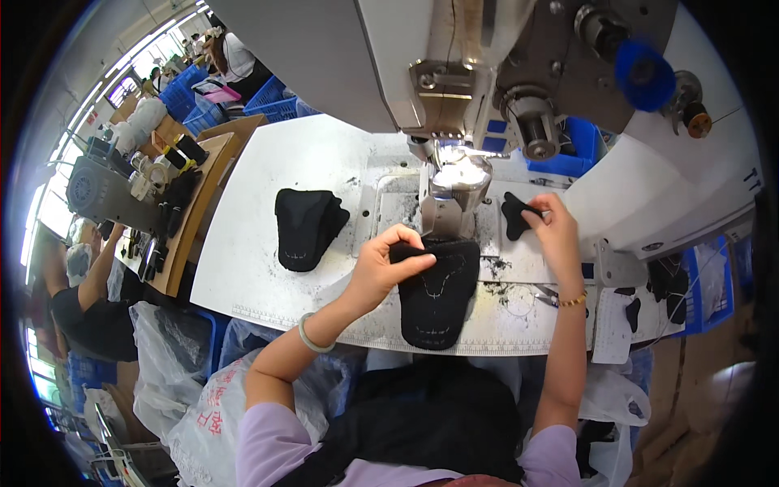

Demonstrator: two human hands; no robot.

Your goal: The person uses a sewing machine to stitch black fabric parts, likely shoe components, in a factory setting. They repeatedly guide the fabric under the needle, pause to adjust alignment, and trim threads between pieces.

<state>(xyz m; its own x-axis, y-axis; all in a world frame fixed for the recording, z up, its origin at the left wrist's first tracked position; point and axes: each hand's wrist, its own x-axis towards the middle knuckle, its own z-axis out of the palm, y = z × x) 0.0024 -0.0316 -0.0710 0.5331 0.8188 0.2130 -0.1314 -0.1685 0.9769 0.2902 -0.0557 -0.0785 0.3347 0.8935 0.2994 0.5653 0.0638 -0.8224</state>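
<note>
My left hand (383,266) pinches the upper left edge of a black padded fabric piece (438,304). Light marking lines run across this piece, which lies under the front of the sewing machine head (445,219) and reaches the table's near edge. Farther right, my right hand (558,237) pinches a small black lobed fabric piece (514,219) just above the table. To the left of my left hand rests a stack of black padded pieces (304,231) of a similar shape, also with light marks.
Small snippers (548,297) lie by my right wrist amid dark lint. More small black pieces (667,284) are at the right end of the white table (243,268). Blue crates (702,284) and plastic bags (211,414) surround it. Another person's arm (101,264) works at the left.
</note>
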